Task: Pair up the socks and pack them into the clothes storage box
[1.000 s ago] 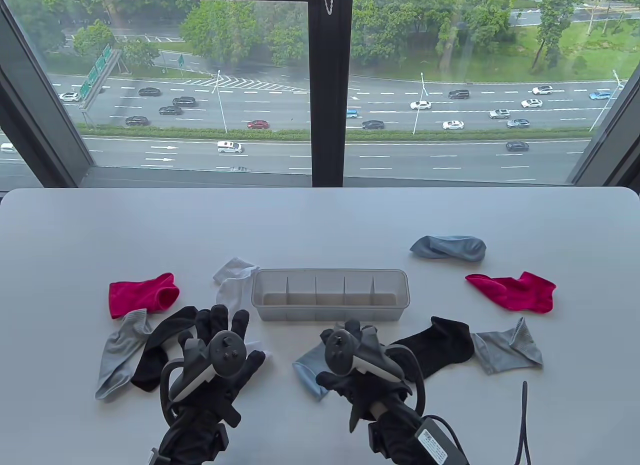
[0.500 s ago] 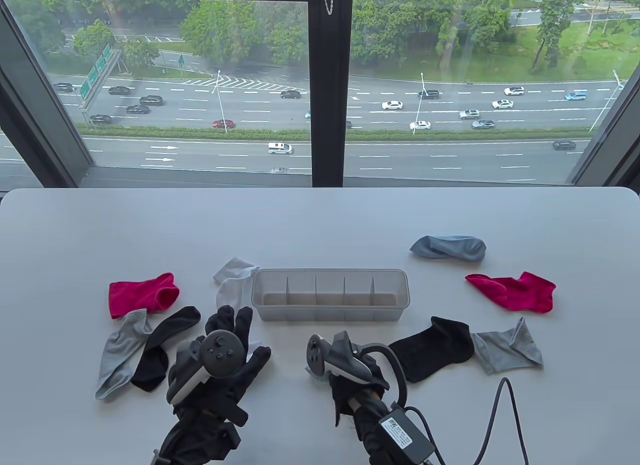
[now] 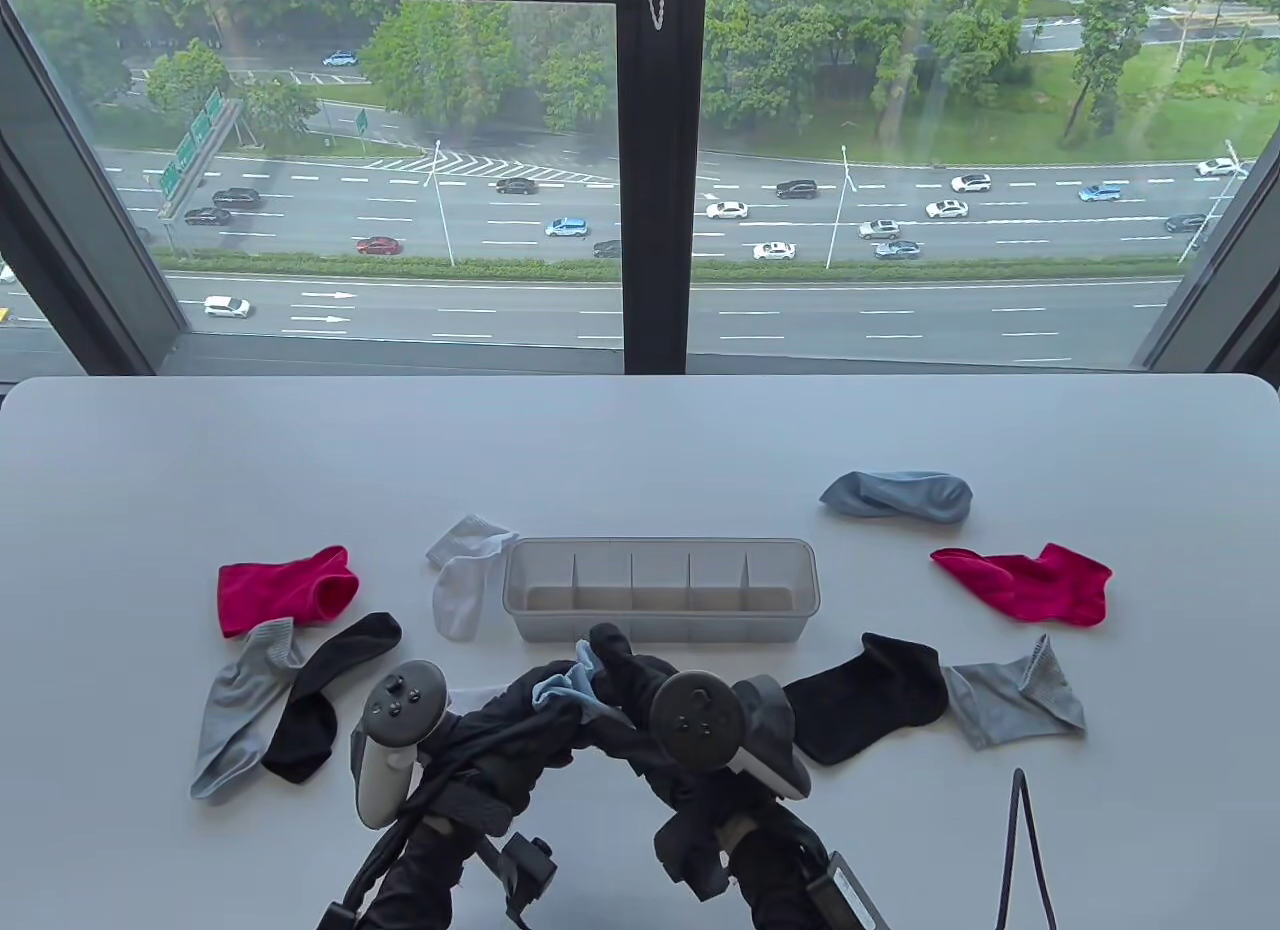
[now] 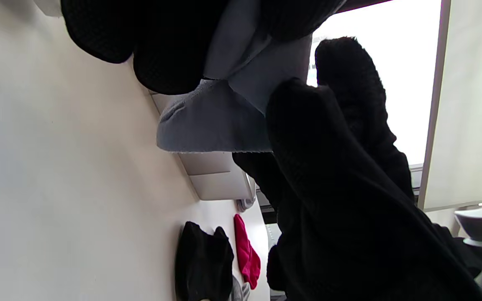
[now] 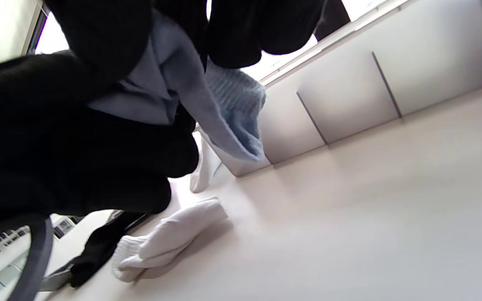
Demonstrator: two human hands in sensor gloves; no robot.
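Both hands meet just in front of the clear divided storage box [image 3: 770, 610], holding a light blue sock [image 3: 562, 686] between them above the table. My left hand [image 3: 525, 712] grips the sock from the left and my right hand [image 3: 612, 662] pinches it from the right. The wrist views show the same sock [image 4: 220, 125] [image 5: 228, 121] bunched among the gloved fingers, with the box [image 5: 349, 96] close behind. A matching blue-grey sock [image 3: 895, 497] lies at the far right. A white sock [image 5: 174, 238] lies on the table below the hands.
Left of the box lie a red sock [image 3: 285, 590], a grey sock [image 3: 235, 705], a black sock [image 3: 325, 685] and another white sock [image 3: 462, 585]. On the right lie a red sock [image 3: 1030, 582], a black sock [image 3: 870, 695] and a grey sock [image 3: 1015, 705]. A cable [image 3: 1020, 850] rises at the front right.
My right hand lifted the light blue sock off the table. My left hand left the white sock, moved right and took hold of the blue sock too.
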